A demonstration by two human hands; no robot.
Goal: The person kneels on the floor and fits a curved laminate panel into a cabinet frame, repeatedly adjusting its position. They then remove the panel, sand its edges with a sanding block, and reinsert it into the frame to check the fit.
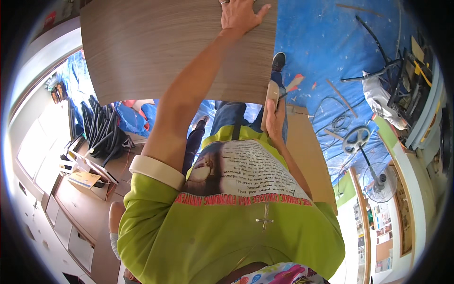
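I see a wood-grain panel (156, 52) held up in front of the body, at the far left of the scene.

My left hand (240, 15) lies flat and spread on the panel's face near its far right corner, and its fingertips are cut off by the frame's top edge. My right hand (274, 118) is closed around the near right corner. I cannot tell whether the tan piece in that grip is the panel's edge or something separate. The panel's far edge runs out of view, and it hides most of the floor behind it. Beyond it lies a blue tarp (321, 33) with loose cables (331, 118). A floor fan (378, 182) stands to the right and a bundle of black tubes (101, 130) to the left.
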